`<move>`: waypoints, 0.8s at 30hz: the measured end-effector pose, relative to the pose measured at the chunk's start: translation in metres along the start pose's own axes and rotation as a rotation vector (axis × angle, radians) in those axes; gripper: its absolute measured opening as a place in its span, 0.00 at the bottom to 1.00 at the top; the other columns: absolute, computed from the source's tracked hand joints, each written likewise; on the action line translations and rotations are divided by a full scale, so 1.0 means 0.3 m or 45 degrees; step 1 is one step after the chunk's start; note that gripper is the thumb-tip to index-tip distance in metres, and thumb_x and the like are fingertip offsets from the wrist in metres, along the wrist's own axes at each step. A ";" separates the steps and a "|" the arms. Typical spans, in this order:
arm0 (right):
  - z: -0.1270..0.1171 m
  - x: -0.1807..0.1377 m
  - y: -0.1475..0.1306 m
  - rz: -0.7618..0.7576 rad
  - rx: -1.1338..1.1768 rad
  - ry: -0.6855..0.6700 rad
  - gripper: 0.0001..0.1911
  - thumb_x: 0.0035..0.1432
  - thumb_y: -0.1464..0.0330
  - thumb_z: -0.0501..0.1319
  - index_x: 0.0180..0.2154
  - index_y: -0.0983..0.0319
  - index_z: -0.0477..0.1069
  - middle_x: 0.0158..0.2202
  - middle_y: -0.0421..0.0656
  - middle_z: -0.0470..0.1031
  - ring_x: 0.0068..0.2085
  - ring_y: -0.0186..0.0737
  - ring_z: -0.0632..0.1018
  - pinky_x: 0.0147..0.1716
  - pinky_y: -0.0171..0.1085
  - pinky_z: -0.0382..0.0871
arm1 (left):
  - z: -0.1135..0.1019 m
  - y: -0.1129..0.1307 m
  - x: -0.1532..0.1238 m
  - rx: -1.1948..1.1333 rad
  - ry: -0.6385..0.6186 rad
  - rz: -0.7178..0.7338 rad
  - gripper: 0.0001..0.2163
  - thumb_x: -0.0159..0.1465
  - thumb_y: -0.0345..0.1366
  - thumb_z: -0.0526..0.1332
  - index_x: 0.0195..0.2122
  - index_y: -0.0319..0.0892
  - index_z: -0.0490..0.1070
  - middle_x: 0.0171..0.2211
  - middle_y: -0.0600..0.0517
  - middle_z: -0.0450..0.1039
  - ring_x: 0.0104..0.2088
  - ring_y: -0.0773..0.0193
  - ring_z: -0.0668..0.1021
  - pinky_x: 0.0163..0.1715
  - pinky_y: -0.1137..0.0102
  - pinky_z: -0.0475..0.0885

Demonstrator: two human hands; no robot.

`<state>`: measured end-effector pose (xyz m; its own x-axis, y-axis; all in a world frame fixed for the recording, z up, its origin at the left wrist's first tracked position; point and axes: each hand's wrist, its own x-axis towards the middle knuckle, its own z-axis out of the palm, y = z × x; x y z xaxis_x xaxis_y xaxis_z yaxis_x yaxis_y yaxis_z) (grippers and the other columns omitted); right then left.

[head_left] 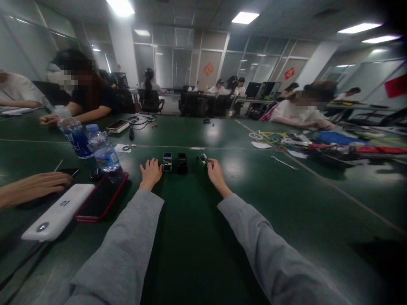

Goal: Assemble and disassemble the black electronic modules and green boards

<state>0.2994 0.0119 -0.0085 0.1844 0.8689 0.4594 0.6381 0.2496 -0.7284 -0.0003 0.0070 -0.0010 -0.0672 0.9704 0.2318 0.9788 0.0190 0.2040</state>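
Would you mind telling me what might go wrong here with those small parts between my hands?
1. The small green part at the fingertips of the right hand is tiny; it might slip and skid over the smooth table.
2. The left hand lies right beside the blue-topped module, which is close to the black block; a nudge could knock them together.
3. The nearer water bottle stands by the left sleeve; a sweep might tip it toward the red-cased phone.

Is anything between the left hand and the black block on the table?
Yes. A small blue-topped module stands between the left hand and the black block, right at the fingertips.
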 end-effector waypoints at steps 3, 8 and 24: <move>0.000 -0.007 0.003 -0.091 -0.110 0.035 0.23 0.59 0.58 0.57 0.51 0.67 0.67 0.44 0.53 0.73 0.45 0.54 0.73 0.47 0.50 0.66 | 0.001 -0.002 0.004 -0.012 -0.014 0.000 0.24 0.69 0.44 0.44 0.63 0.40 0.60 0.66 0.42 0.55 0.66 0.45 0.57 0.60 0.40 0.56; -0.001 -0.016 -0.003 -0.125 -0.094 0.013 0.26 0.55 0.60 0.60 0.52 0.67 0.66 0.43 0.52 0.73 0.46 0.54 0.72 0.46 0.48 0.67 | 0.003 -0.005 0.012 -0.021 -0.055 -0.015 0.25 0.69 0.45 0.44 0.64 0.40 0.58 0.67 0.43 0.53 0.66 0.45 0.55 0.60 0.39 0.54; 0.020 0.014 0.048 0.048 -0.073 0.183 0.21 0.66 0.58 0.44 0.45 0.66 0.68 0.44 0.55 0.72 0.49 0.52 0.70 0.53 0.52 0.62 | -0.002 0.001 0.004 0.002 -0.026 -0.017 0.24 0.70 0.45 0.44 0.63 0.41 0.60 0.67 0.42 0.54 0.66 0.46 0.57 0.60 0.40 0.55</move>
<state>0.3049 0.0216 -0.0201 0.3117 0.8059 0.5033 0.6693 0.1898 -0.7184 -0.0002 0.0080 -0.0001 -0.0764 0.9749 0.2093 0.9781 0.0326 0.2055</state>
